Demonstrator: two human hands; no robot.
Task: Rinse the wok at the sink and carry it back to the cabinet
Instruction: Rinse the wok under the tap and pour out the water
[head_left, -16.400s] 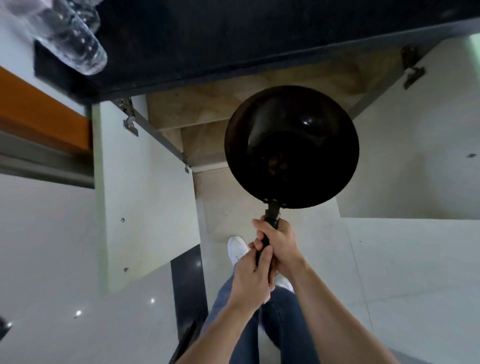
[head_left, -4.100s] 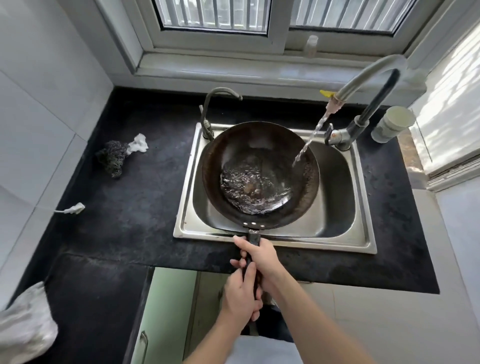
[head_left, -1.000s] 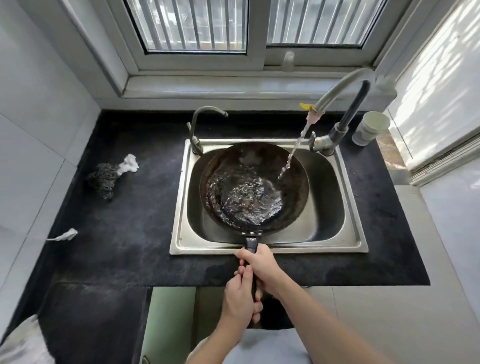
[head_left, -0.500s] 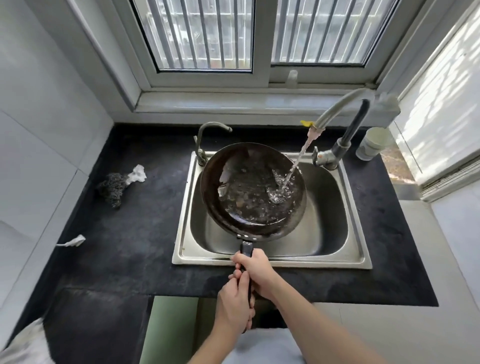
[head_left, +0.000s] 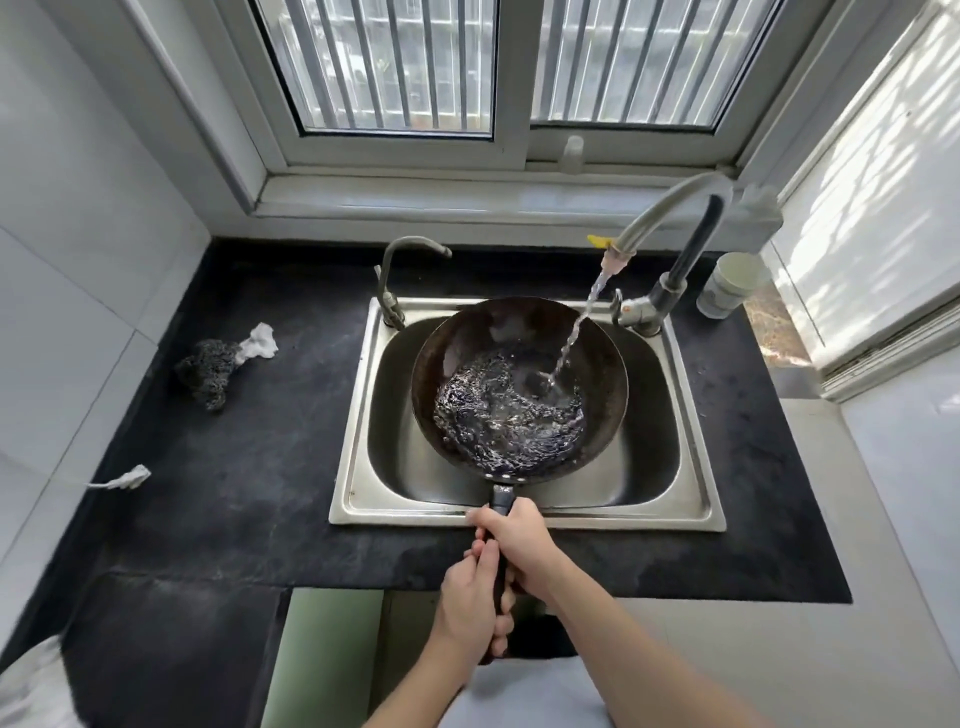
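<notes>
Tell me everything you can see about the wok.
The wok is round, dark and metal-looking, with brownish walls and a dark handle pointing toward the person. It is held over the sink, with water pooling and churning inside as the tap streams onto its right side. The right hand grips the handle ahead of the left hand.

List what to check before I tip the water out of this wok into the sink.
1. Grip: right hand and left hand both wrap the handle: ok.
2. The wok is held over the sink: ok.
3. Rinse water pooled inside: ok.
4. The tap shut off: not ok, a stream falls into the wok.
5. Drain open: cannot tell, hidden under the wok.
6. Bottom clean: cannot tell, churning water covers it.
</notes>
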